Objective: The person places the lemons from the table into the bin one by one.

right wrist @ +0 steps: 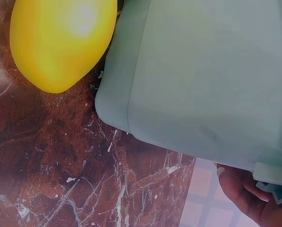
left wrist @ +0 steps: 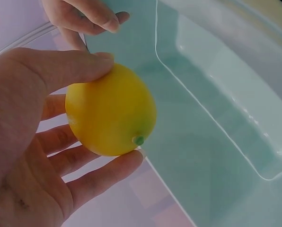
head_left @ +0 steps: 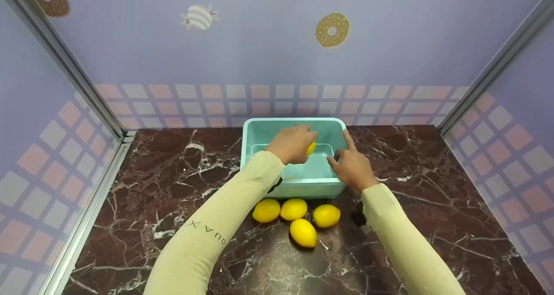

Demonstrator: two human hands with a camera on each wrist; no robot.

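My left hand (head_left: 294, 143) is over the inside of a turquoise plastic bin (head_left: 298, 193). It grips a yellow lemon (left wrist: 110, 111) between thumb and fingers, the green stem tip facing outward in the left wrist view. At the bin's right side, my right hand (head_left: 355, 167) holds the rim. Its index finger stretches along the edge and the thumb lies on the inner side. Fingers (right wrist: 240, 191) of that hand curl under the rim in the right wrist view.
Several lemons (head_left: 303, 233) lie on the dark red marbled tabletop (head_left: 181, 208) in front of the bin. A patterned wall (head_left: 277, 61) rises close behind it, with side panels left and right. A small sliver of yellow shows just inside the bin's front rim.
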